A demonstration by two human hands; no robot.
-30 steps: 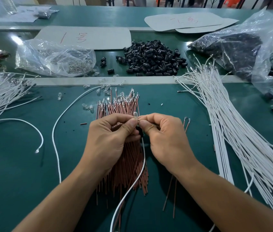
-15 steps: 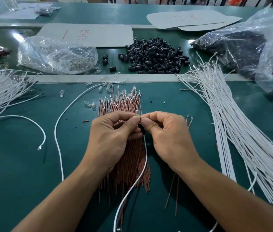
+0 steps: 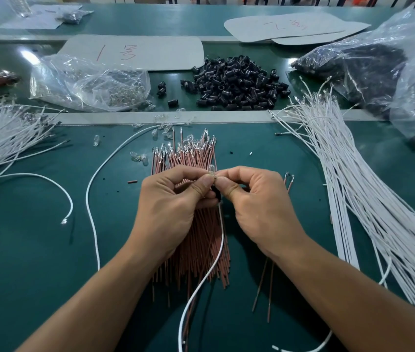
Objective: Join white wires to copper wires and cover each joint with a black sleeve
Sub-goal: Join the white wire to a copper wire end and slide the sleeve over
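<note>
Two hands: left hand (image 3: 173,199) and right hand (image 3: 259,207) meet fingertip to fingertip over the middle of the desk (image 3: 36,250).
Left grip: thumb and forefinger pinching the joint (image 3: 213,177), other fingers curled under.
Right grip: same again from the other side, thumb and forefinger pinching that joint.
Joint: tiny, with a small clear bulb (image 3: 211,169) poking up just above the fingertips; what sits inside the pinch is hidden.
Black sleeve (image 3: 217,195): one dark piece peeks out just below the fingertips, between the two hands.
White wire (image 3: 216,257): drops from between the hands and curves down to the desk's near edge.
Copper wires (image 3: 191,158): a thick bundle lying under both hands, metal tips toward the far edge.
Loose copper pair (image 3: 262,283): just beside the bundle, under the right wrist.
Sleeve pile (image 3: 236,83): heaped across the pale strip, far side, centre.
White bundles: one long sheaf (image 3: 353,186) along the right edge, another (image 3: 3,133) at the left edge.
Clear bag (image 3: 87,82): far left, small clear parts inside.
</note>
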